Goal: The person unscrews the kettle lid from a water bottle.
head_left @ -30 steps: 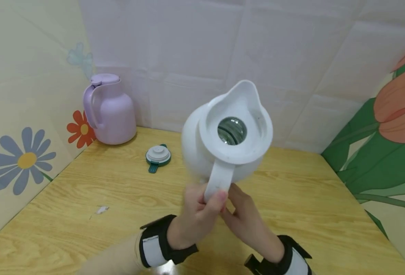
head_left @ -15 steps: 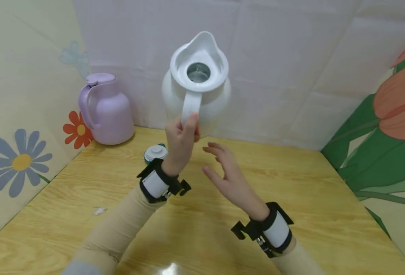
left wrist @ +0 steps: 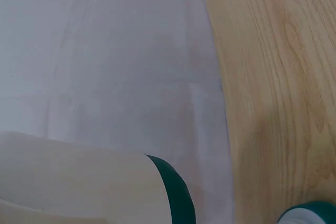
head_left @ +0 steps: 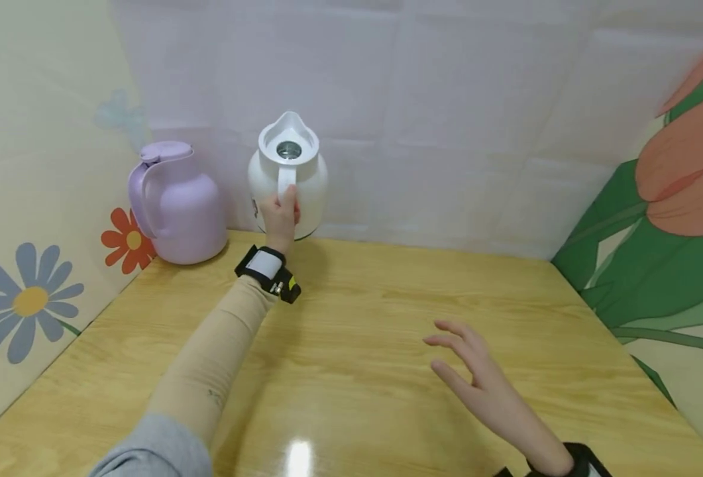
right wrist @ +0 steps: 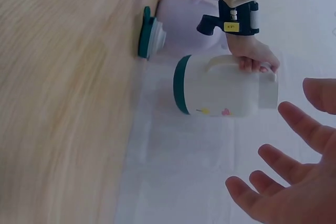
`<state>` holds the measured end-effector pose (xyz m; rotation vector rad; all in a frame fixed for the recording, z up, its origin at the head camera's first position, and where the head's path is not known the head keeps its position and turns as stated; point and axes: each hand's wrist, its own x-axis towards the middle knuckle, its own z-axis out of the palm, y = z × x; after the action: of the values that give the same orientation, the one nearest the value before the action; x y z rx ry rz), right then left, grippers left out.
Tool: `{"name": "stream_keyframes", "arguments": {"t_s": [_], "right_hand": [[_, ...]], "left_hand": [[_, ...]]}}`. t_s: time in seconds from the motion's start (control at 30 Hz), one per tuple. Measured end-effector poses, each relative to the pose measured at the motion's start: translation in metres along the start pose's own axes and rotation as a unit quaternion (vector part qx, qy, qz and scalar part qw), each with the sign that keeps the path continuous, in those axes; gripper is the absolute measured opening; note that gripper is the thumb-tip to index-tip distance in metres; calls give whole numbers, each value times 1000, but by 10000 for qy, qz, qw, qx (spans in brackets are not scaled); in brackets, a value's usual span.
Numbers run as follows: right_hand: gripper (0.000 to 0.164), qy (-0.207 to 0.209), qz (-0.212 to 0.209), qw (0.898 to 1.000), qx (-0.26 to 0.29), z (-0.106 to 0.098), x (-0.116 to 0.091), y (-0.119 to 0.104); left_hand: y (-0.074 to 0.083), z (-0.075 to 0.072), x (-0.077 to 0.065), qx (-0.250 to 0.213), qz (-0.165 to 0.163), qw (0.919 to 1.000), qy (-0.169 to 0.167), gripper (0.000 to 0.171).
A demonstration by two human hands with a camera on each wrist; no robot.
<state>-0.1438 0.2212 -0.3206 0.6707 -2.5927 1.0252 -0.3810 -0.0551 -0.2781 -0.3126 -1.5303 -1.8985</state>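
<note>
My left hand (head_left: 279,217) grips the handle of a white thermos jug (head_left: 313,189) near the back wall. The jug stands upright with its spout toward the wall, its round mouth uncovered. A green band (right wrist: 180,85) rings its base, which hangs above the table in the right wrist view. My right hand (head_left: 476,381) holds nothing, fingers spread and slightly bent over the table's right half. A white and green stopper lid (right wrist: 152,36) lies on the table below the jug; in the head view my left arm hides it.
A lilac thermos jug (head_left: 184,209) with its lid on stands at the back left, beside the wall. White sheeting (head_left: 446,132) covers the back wall, close behind the white jug. The wooden table (head_left: 375,318) reaches to printed walls on both sides.
The white jug was lifted, then carried back and left in my left hand. My right hand has let go of it and drawn away toward the front right.
</note>
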Motion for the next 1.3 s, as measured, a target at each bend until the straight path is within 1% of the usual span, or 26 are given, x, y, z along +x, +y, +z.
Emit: {"name": "stream_keyframes", "arguments": {"t_s": [0.07, 0.13, 0.2, 0.27, 0.37, 0.53, 0.63, 0.8, 0.9, 1.03, 1.1, 1.3], "right_hand": [[27, 84, 104, 9999, -76, -2, -10, 5], [26, 137, 259, 9995, -135, -3, -18, 10], [26, 168, 402, 9989, -159, -2, -25, 13], [25, 175, 510, 9984, -152, 0, -28, 15], [24, 223, 527, 9983, -86, 4, -30, 17], [26, 350, 415, 9985, -70, 7, -34, 19], [26, 358, 441, 9984, -54, 6, -36, 20], [23, 340, 696, 9970, 12, 3, -39, 24], [23, 353, 723, 9967, -77, 5, -41, 26], [24, 362, 675, 9970, -85, 8, -44, 28], [24, 352, 710, 9969, -10, 9, -44, 29], [23, 356, 743, 9966, 54, 8, -45, 32]], "left_hand": [[-6, -2, 2, -196, -159, 9996, 120, 39], [-12, -3, 3, -274, -360, 9989, 137, 38], [-17, -5, 4, -272, -541, 9981, 118, 38], [-21, -7, 7, -186, -647, 9976, 133, 38], [-25, -11, 10, -17, -797, 9968, 73, 39], [-27, -12, 11, -2, -1048, 9944, -113, 41], [-30, -11, 12, 88, -1117, 9936, -125, 42], [-36, -10, 11, 247, -1192, 9924, -156, 41], [-39, -12, 10, 253, -1289, 9913, -110, 41], [-41, -16, 8, 97, -1377, 9904, -80, 41], [-42, -17, 8, 46, -1413, 9899, -137, 41], [-40, -15, 13, 374, -1483, 9875, -390, 41]]}}
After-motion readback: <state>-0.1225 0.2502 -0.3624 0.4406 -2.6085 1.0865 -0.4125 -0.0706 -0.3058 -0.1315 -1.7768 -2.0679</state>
